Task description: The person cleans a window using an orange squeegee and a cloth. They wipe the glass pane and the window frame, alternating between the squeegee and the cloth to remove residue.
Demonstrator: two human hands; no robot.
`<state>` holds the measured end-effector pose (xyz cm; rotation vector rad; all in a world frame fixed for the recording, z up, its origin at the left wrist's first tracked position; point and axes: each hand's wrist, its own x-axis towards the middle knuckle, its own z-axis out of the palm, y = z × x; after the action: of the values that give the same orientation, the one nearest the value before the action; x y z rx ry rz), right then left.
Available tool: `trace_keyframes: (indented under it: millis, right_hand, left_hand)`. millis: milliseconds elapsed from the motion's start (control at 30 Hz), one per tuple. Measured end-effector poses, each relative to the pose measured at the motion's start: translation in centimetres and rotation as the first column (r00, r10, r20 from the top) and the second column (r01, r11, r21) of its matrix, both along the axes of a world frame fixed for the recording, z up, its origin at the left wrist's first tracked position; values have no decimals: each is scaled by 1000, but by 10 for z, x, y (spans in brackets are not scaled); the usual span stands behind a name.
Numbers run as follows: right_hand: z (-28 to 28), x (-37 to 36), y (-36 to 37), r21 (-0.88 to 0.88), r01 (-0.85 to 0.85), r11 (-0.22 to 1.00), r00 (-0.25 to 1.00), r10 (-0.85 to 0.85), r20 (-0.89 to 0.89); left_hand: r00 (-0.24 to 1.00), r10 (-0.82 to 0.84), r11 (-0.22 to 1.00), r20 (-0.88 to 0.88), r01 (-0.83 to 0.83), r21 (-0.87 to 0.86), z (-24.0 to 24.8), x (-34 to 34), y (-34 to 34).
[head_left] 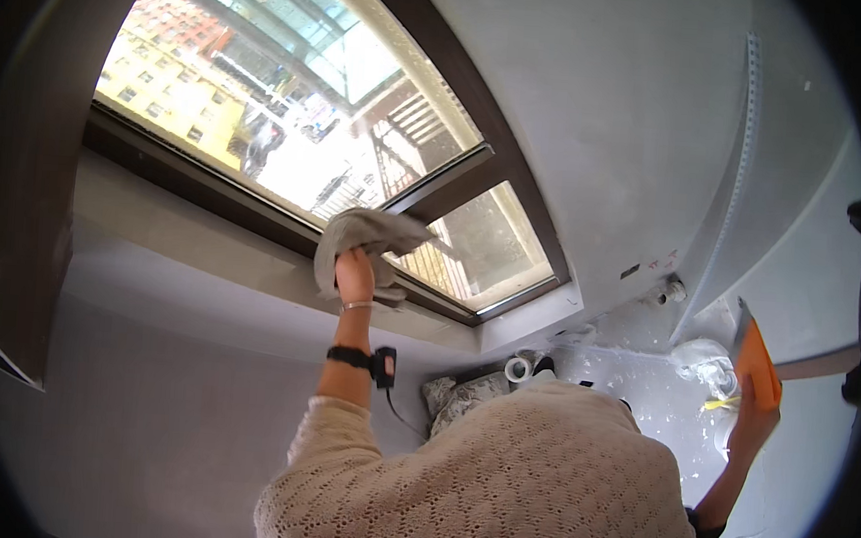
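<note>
One grayish cloth (pixel 366 228) bunches around and beyond the left fingers (pixel 353 260).

I wear a cream knitted top (pixel 507 471) across the lower middle of the frame, its openwork patterned with rows of small holes, and its left sleeve (pixel 334 433) stops short, leaving the forearm bare. Left of the frame's centre, below my left fingers (pixel 355 266), sits a thin, pale bracelet (pixel 357 305), and lower down a black strap (pixel 348 356) carries a small black box (pixel 380 369) with a pinkish patch and a thin dark cable (pixel 399 414). Toward the lower right, another black band (pixel 705 525) circles my right forearm.
</note>
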<state>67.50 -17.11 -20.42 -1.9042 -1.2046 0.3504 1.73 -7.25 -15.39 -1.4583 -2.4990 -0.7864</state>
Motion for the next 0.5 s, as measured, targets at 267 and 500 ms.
trace_keyframes:
  millis: [267,500]
  right_hand:
    - [-21,20,-21,6,181,983,976,-179,-127]
    - [-12,37,-27,-67,196,978,970,-203,-132]
  left_hand:
    - [961,225,971,-164,-207,122,-51,-17,-3]
    - [953,240,963,-186,-210,167,-45,18,14]
